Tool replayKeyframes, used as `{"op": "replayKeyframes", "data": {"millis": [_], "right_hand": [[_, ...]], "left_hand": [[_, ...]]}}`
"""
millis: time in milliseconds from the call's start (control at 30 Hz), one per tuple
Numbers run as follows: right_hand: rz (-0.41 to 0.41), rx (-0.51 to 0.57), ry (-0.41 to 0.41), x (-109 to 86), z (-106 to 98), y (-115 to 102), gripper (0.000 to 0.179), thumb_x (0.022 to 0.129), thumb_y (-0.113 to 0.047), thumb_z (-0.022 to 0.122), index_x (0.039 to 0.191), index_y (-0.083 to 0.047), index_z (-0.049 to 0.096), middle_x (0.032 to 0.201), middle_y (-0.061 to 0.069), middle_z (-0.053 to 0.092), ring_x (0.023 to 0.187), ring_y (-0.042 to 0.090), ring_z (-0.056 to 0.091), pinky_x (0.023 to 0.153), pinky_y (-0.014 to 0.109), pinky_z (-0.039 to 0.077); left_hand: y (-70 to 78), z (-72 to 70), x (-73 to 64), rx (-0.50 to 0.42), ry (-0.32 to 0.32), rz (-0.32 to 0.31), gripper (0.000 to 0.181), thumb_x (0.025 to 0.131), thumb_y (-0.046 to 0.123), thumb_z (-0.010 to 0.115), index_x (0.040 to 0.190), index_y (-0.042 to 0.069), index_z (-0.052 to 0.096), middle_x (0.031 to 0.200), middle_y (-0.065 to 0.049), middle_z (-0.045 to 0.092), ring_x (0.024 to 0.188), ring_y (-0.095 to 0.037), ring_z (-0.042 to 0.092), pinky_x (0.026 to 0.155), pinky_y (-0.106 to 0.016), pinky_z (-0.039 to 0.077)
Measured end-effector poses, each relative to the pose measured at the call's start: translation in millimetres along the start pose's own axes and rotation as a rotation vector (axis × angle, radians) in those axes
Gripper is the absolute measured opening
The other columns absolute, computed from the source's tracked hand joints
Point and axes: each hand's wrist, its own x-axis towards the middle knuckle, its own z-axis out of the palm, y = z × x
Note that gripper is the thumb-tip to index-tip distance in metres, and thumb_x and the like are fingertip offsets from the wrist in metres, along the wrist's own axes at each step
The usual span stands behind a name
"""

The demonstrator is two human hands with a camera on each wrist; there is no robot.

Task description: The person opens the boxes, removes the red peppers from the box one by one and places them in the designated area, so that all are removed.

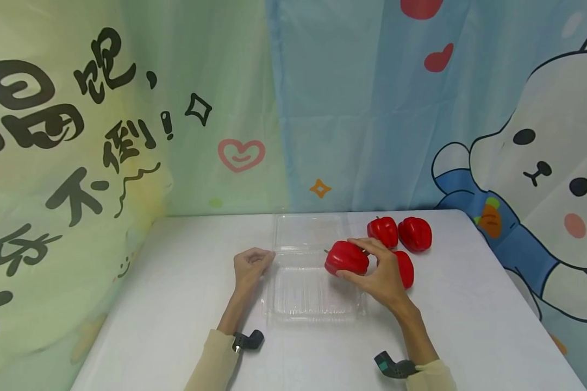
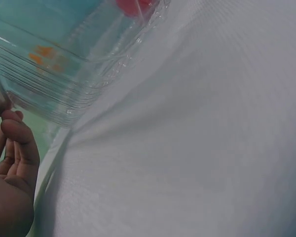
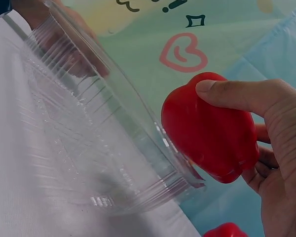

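Note:
A clear plastic clamshell box lies unfolded on the white table, its lid laid back toward the curtain. At the box's left edge, my left hand pinches the rim between thumb and finger; the left wrist view catches those fingertips at the ridged plastic wall. My right hand grips a red bell pepper over the right part of the box. Seen from the right wrist, the thumb presses on one side of the pepper, with fingers partly hidden behind it.
Two red bell peppers, one beside another, sit at the back right of the table. A third pepper is partly covered by my right hand. A printed curtain hangs behind the table.

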Motion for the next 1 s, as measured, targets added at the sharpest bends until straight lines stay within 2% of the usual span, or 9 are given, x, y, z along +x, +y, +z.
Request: {"op": "replayKeyframes", "data": {"millis": [167,700,1000], "right_hand": [[-0.004,-0.001,0.011,0.7,-3,0,0.079,0.070,-0.017,0.101,0.143,-0.015,0.071,0.142,0.012,0.072,0.129,0.032,0.065,0.096,0.061,0.063],[-0.005,0.001,0.052,-3.2,-13,6,0.077,0.073,-0.013,0.100,0.144,-0.013,0.070,0.144,0.016,0.069,0.131,0.036,0.062,0.096,0.066,0.061],[0.006,-0.011,0.074,-4.4,-19,7,0.079,0.072,-0.011,0.100,0.145,-0.010,0.069,0.144,0.018,0.068,0.131,0.036,0.062,0.098,0.065,0.060]], "left_hand": [[2.5,1.0,0.3,0.008,0.005,-0.004,0.015,0.092,0.008,0.084,0.097,-0.005,0.080,0.076,-0.019,0.077,0.058,-0.011,0.061,0.057,-0.020,0.049],[0.5,2.0,0.2,0.020,0.016,-0.015,0.012,0.090,0.008,0.084,0.094,-0.002,0.081,0.070,-0.013,0.076,0.055,-0.010,0.059,0.057,-0.020,0.047],[0.1,2.5,0.9,0.017,0.015,-0.010,0.015,0.090,0.007,0.085,0.096,-0.005,0.080,0.073,-0.016,0.077,0.056,-0.009,0.060,0.057,-0.020,0.048]]}}
